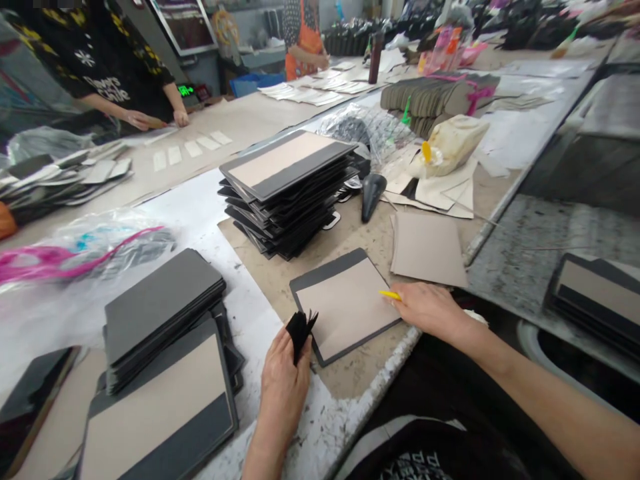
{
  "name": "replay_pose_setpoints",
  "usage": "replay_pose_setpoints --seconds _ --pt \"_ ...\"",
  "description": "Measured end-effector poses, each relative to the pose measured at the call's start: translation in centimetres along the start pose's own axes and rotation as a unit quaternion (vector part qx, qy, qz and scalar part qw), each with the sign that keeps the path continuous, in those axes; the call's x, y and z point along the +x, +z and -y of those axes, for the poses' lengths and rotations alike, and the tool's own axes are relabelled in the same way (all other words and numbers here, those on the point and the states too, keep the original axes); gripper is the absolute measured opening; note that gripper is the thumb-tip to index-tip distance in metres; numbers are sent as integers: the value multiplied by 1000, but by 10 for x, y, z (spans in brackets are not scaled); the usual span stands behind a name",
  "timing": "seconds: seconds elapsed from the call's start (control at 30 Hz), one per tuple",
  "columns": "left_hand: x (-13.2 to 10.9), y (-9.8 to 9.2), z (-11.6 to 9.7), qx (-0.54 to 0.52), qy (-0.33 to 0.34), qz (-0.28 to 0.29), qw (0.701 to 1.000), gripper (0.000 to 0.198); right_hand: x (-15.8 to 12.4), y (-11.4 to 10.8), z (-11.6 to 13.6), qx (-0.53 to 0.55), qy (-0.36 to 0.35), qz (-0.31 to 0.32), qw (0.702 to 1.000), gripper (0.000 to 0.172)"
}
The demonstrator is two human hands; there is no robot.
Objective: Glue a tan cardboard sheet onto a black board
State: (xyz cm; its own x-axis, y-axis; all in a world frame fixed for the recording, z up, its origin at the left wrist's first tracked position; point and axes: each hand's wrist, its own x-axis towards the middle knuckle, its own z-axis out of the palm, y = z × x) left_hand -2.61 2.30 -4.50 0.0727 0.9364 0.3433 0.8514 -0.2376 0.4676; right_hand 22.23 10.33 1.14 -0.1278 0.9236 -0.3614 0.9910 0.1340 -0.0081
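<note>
My left hand (285,370) is closed on a small bundle of black strips (301,333), at the near left corner of a flat panel. That panel (345,303) lies on the table, beige on its face with dark grey borders. At its right edge is my right hand (423,307), with its fingers wrapped round a thin yellow pointed tool (390,294); most of the tool is hidden in the hand. The yellow tip points left over the beige face. Just behind my right hand lies a small stack of beige sheets (429,247).
A tall stack of dark panels (290,193) stands behind the work. Left are grey boards (163,313) and more beige-faced panels (160,407). A black cone-shaped object (373,195) and a plastic bottle with a yellow cap (453,147) lie back right. A co-worker (115,73) handles pieces across the table.
</note>
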Motion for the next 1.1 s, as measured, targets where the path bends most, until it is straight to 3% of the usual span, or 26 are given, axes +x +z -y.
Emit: replay_pose_setpoints --seconds 0.63,1.1 --pt "-1 -1 -2 -43 -48 24 998 38 1 -3 -2 -16 -18 24 999 22" --pt "0 -5 0 -46 -34 33 998 34 2 -2 -2 -25 -19 31 999 20"
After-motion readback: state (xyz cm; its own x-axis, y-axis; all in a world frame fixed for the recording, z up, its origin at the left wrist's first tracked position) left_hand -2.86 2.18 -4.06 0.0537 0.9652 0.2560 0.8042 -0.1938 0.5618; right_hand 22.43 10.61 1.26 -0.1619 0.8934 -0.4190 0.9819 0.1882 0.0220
